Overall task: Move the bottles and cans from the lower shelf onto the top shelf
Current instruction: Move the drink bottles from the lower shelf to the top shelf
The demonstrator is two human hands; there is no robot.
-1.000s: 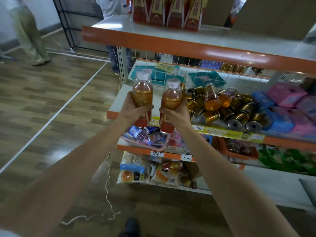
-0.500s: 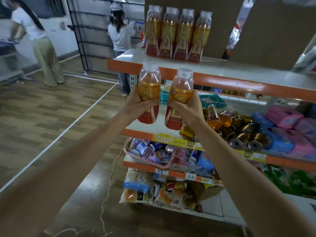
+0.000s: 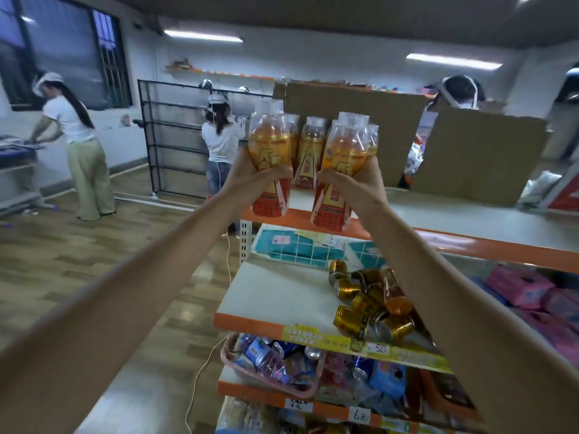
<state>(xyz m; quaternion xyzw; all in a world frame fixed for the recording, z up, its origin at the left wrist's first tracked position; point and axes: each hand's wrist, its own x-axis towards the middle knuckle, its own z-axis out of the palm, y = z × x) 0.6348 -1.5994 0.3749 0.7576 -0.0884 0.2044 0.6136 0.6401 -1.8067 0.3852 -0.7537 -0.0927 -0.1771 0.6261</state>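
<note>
Clear plastic bottles point(image 3: 270, 158) (amber drink) gripped upright, one in each of both hands point(image 3: 250, 177).

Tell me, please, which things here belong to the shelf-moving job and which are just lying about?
Job:
left hand with its orange drink bottle
right hand with its bottle
bottles already on the top shelf
gold cans
top shelf

Lying about:
pink packs
pink basket
cardboard sheets
</note>
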